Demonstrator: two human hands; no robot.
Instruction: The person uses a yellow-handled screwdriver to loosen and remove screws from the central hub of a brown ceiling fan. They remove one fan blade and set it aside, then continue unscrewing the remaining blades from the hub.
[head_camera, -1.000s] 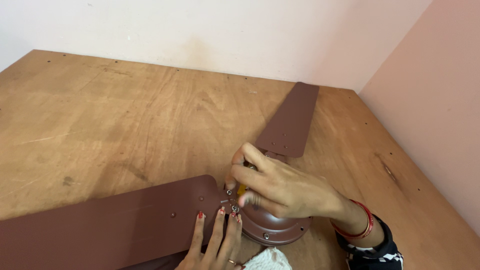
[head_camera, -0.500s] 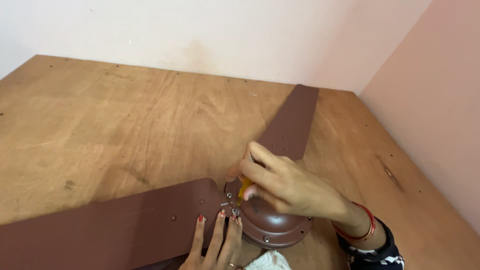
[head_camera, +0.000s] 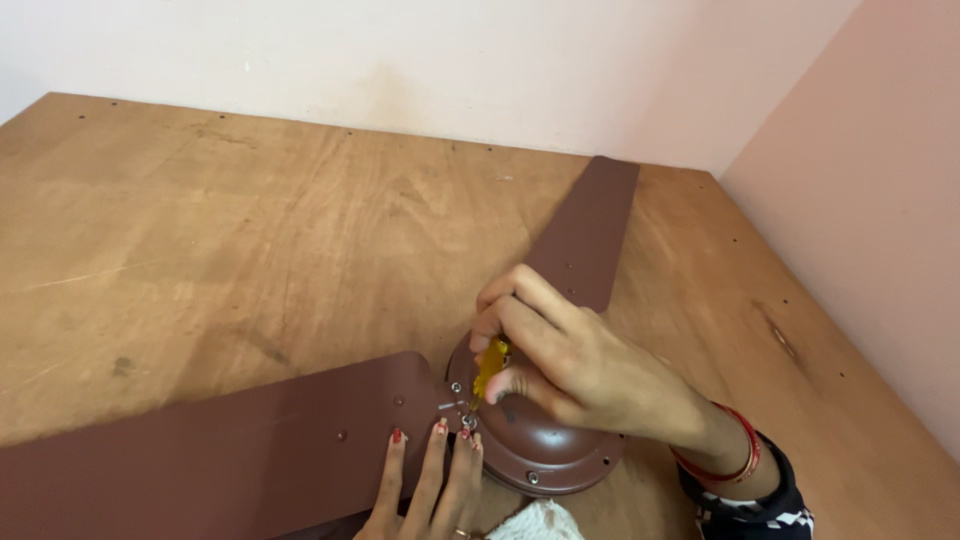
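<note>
Right hand (head_camera: 580, 365), grip pinching a yellow-handled screwdriver (head_camera: 489, 368), tip at a screw (head_camera: 467, 422) on the near left edge of the brown fan motor housing (head_camera: 545, 450) lying on the wooden desk (head_camera: 250, 240); left hand (head_camera: 430, 485), fingers spread flat, presses the left blade (head_camera: 200, 470) beside that screw.

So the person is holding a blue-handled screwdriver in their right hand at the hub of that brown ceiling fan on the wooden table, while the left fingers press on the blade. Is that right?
Not quite: the screwdriver handle is yellow, not blue, as the head view shows. The rest holds: the right hand grips it at the brown ceiling fan hub on the wooden table, and the left hand fingers press on the fan blade.
</note>
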